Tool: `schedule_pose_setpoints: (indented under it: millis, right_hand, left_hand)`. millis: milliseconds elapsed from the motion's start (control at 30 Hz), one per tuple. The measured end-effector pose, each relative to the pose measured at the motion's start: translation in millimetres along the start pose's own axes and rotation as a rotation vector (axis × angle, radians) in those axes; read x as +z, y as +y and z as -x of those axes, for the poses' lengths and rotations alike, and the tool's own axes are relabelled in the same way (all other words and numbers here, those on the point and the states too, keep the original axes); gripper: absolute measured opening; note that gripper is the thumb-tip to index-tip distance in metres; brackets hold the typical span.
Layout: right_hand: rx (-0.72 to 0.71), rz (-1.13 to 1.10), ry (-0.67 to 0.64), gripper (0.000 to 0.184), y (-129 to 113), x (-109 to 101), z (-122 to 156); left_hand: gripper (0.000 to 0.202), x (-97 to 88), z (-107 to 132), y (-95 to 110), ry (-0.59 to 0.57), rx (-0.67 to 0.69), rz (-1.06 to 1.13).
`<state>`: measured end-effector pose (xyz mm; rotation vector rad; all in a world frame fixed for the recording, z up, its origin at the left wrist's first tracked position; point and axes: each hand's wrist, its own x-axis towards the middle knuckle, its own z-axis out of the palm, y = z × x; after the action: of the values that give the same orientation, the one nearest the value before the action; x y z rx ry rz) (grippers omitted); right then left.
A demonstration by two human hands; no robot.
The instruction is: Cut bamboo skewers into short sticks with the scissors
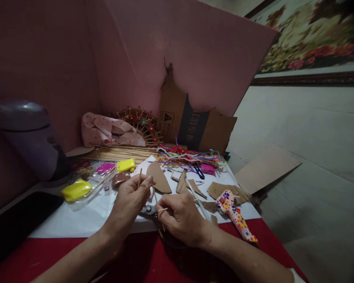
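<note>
In the middle of the view, my left hand [131, 198] pinches a short thin wooden stick [140, 179] that points upward. Just to its right, my right hand [179, 214] is closed on another thin wooden stick [155, 195], with a short piece also showing at its fingers. Scissors [149, 210] lie under and between the hands, partly hidden by them. Beyond the fingers is a curved brown cardboard piece [159, 177]. Cardboard scraps [191, 188] and a clear glue stick [196, 196] lie near my right hand.
A purple tumbler [32, 137] and a dark phone [26, 214] stand and lie at left, beside yellow clay [76, 190]. Behind are bundled sticks [120, 154], pipe cleaners [191, 155], patterned cloth [106, 129] and torn cardboard [194, 122]. A flower-patterned piece [236, 216] lies at right.
</note>
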<state>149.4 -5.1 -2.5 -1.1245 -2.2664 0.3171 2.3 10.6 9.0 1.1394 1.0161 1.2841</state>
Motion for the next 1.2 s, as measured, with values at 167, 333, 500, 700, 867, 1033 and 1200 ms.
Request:
schedule_pose_setpoints:
  millis: [167, 333, 500, 700, 867, 1033, 1200]
  right_hand:
    - [-0.007, 0.016, -0.004, 0.019, 0.3, 1.1, 0.1]
    - [-0.007, -0.007, 0.038, 0.019, -0.5, -0.3, 1.1]
    - [0.017, -0.018, 0.040, 0.019, 0.0, -1.7, 0.5]
    - [0.069, -0.068, 0.042, 0.020, 2.9, -0.3, 0.5]
    - [0.077, -0.045, 0.036, 0.019, 3.2, -0.8, 0.9]
    - [0.057, -0.048, 0.041, 0.019, 2.0, -0.9, 0.5]
    - [0.050, -0.053, 0.042, 0.019, 0.7, -1.8, 0.2]
  left_hand:
    - [0.028, -0.8, -1.7, -0.3, 0.022, 0.008, 0.044]
    - [0.030, -0.7, -1.3, 1.4, 0.032, -0.013, 0.068]
    - [0.032, 0.2, 0.2, 2.6, 0.002, -0.074, 0.067]
    - [0.033, 0.2, -1.1, -1.6, -0.078, -0.124, 0.049]
    - [0.034, 1.0, -0.3, 1.0, -0.102, -0.108, 0.069]
    - [0.032, 0.3, 0.5, 1.1, -0.120, -0.078, 0.093]
    - [0.027, -1.2, -0.2, 2.2, -0.007, -0.016, 0.167]
